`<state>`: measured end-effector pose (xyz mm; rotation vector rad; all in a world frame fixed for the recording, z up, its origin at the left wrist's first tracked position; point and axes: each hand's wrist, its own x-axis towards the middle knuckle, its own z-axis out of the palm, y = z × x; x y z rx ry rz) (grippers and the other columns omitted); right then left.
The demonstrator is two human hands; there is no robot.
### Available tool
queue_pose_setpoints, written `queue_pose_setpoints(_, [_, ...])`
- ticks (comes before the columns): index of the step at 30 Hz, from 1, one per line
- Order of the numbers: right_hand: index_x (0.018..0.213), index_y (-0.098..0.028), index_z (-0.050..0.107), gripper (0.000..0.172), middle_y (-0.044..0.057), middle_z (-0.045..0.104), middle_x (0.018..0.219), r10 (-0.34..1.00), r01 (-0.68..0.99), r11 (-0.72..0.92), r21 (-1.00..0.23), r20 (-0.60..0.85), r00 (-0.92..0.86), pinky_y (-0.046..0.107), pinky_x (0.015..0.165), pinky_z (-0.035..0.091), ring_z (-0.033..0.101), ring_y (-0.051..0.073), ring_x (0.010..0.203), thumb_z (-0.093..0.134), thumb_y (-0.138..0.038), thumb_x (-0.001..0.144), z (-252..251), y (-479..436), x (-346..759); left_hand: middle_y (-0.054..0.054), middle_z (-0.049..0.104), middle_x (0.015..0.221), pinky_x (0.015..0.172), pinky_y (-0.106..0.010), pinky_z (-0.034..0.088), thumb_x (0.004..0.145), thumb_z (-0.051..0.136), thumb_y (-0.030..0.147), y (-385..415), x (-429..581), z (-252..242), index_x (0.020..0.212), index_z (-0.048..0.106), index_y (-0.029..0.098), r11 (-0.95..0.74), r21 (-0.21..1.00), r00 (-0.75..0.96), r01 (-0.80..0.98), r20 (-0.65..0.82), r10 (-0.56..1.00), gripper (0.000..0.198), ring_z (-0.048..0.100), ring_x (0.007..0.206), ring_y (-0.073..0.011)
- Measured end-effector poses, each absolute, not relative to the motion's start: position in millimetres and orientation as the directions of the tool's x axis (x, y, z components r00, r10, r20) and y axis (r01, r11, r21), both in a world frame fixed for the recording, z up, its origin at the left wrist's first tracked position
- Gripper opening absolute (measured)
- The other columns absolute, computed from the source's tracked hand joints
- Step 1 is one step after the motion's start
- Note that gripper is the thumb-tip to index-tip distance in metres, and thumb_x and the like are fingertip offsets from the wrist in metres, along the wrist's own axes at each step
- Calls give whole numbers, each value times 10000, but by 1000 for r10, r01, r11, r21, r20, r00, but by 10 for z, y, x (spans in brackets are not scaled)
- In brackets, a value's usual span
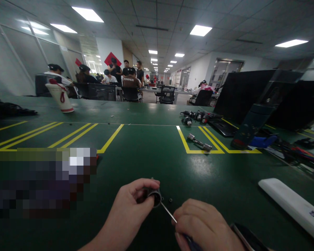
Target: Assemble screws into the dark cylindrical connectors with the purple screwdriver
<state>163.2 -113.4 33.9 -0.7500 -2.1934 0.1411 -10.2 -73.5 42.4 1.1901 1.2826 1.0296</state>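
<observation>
In the head view, my left hand is closed on a dark metal ring-shaped part, thumb and fingers pinching its side, its round opening facing me. My right hand grips a screwdriver with a thin bright shaft and a dark bluish handle partly hidden by the palm. The shaft slants up to the left and its tip meets the ring's right edge; the exact contact is too small to make out. Just right of the ring, a tiny dark cylindrical piece rests on the green table.
A dumbbell-shaped metal part lies beyond my hands. To the right are a long white case, a dark bottle, cables and monitors. A white cup stands far left; a pixelated area covers the near left. People sit behind.
</observation>
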Motion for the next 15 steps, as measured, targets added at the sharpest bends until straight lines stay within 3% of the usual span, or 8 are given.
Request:
queue_pose_setpoints(8, [713, -161, 561, 216, 56, 662, 644, 529, 516, 820, -249, 675, -515, 225, 495, 471, 582, 138, 533, 425, 7, 721, 329, -1157, 1600, -50, 749, 870, 746, -321, 551, 564, 635, 154, -761, -81, 381, 683, 692, 186, 76, 994, 61, 74, -81, 995, 135, 690, 827, -232])
queue_pose_setpoints(15, [665, -167, 551, 234, 52, 648, 629, 529, 486, 832, -268, 649, -547, 217, 479, 452, 559, 129, 525, 411, -52, 813, 334, -1158, 1609, -38, 750, 864, 776, -314, 551, 569, 617, 131, -763, -97, 339, 671, 688, 192, 48, 996, 64, 79, -53, 997, 139, 685, 870, -229])
